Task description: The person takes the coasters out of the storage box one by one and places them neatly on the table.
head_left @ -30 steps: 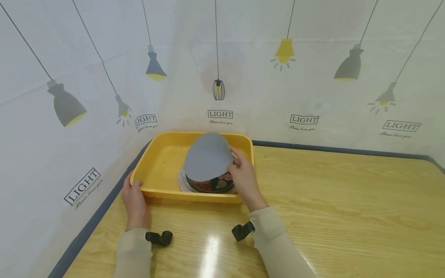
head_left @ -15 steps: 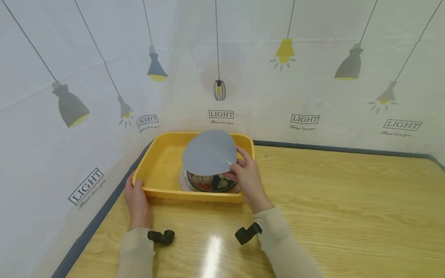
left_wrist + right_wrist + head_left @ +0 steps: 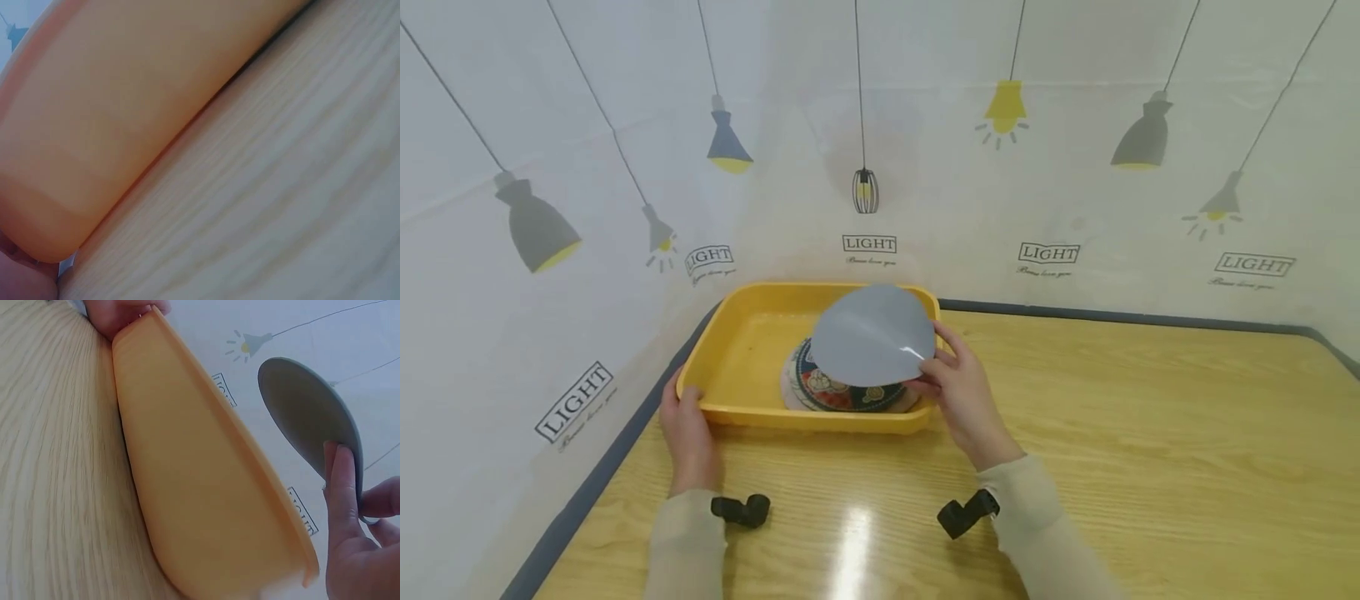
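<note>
A thin grey round mat (image 3: pixel 874 335) is held tilted over the right half of a yellow plastic tub (image 3: pixel 741 358). My right hand (image 3: pixel 958 387) pinches its right edge, thumb on the upper face and fingers underneath, as the right wrist view shows with the mat's darker underside (image 3: pixel 303 409). Below it in the tub lies a stack of round mats, the top one dark with a colourful printed pattern (image 3: pixel 827 392), partly hidden by the grey mat. At the tub's near left corner, my left hand (image 3: pixel 688 429) grips the rim, thumb over the edge and fingers outside.
The tub stands on a wood-grain table (image 3: pixel 1120 433) near its back left corner. Behind and to the left rises a white sheet (image 3: pixel 947 167) printed with lamps, and a dark strip (image 3: pixel 1075 315) runs along the table's edge.
My right hand has moved to the right with the grey mat, whose tilt has changed, uncovering more of the patterned mat's left side. My left hand keeps its grip on the tub.
</note>
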Action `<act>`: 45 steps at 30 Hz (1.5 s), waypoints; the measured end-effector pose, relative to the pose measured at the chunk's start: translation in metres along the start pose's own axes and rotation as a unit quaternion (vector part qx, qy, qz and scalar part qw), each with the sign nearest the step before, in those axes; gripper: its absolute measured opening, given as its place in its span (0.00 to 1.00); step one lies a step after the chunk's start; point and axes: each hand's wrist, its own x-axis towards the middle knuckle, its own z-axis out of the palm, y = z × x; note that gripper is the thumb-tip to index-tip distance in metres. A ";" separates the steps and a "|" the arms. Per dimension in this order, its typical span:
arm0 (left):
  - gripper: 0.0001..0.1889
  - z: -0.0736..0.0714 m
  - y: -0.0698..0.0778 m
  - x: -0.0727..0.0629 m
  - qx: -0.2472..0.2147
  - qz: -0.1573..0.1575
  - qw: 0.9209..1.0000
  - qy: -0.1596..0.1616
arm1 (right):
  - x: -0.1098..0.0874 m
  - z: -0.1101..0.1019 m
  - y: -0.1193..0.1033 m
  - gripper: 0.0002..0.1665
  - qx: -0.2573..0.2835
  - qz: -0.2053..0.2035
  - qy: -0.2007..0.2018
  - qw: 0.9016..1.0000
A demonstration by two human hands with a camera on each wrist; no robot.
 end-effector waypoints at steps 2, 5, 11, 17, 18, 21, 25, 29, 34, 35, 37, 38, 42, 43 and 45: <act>0.25 0.000 0.001 0.000 -0.003 -0.002 1.000 -0.003 | -0.002 -0.008 -0.002 0.32 -0.004 0.001 0.006 1.000; 0.25 0.000 0.001 0.000 -0.006 -0.001 1.000 -0.003 | -0.005 -0.020 -0.004 0.32 -0.005 0.007 0.005 1.000; 0.26 0.001 0.000 0.001 -0.002 0.009 1.000 -0.003 | -0.010 -0.049 -0.004 0.33 -0.014 0.024 0.023 0.999; 0.26 0.001 -0.003 0.002 0.006 0.007 1.000 0.001 | -0.015 -0.074 -0.002 0.34 -0.042 0.031 0.023 0.998; 0.26 0.001 -0.003 0.002 0.007 0.007 1.000 0.001 | -0.016 -0.077 -0.001 0.34 -0.048 0.031 0.020 0.998; 0.26 0.000 -0.003 0.003 0.006 0.007 1.000 0.002 | -0.016 -0.082 0.000 0.31 -0.058 0.035 0.009 0.998; 0.26 0.000 -0.004 0.003 -0.004 0.008 1.000 0.002 | -0.016 -0.083 0.001 0.28 -0.060 0.049 -0.004 0.997; 0.26 0.001 -0.005 0.003 -0.018 0.010 1.000 -0.004 | -0.016 -0.082 0.003 0.26 -0.066 0.066 -0.009 0.996; 0.26 0.001 -0.003 0.004 -0.017 0.011 1.000 -0.004 | -0.016 -0.079 0.006 0.22 -0.069 0.081 -0.007 0.994; 0.26 0.001 -0.003 0.004 -0.013 0.012 1.000 -0.003 | -0.016 -0.079 0.006 0.21 -0.072 0.083 -0.008 0.994; 0.26 0.001 -0.003 0.004 -0.016 0.013 1.000 -0.002 | -0.016 -0.078 0.007 0.21 -0.080 0.085 -0.009 0.993; 0.26 0.001 -0.003 0.004 -0.015 0.013 1.000 -0.003 | -0.016 -0.078 0.007 0.21 -0.082 0.087 -0.009 0.993; 0.26 0.001 -0.002 0.004 -0.022 0.009 1.000 -0.003 | -0.016 -0.080 0.008 0.19 -0.088 0.083 -0.010 0.993; 0.26 0.001 -0.002 0.004 -0.020 0.008 1.000 -0.003 | -0.016 -0.080 0.007 0.19 -0.089 0.079 -0.008 0.993; 0.26 0.001 -0.002 0.003 -0.022 0.006 1.000 0.000 | -0.017 -0.083 0.007 0.20 -0.096 0.067 -0.006 0.993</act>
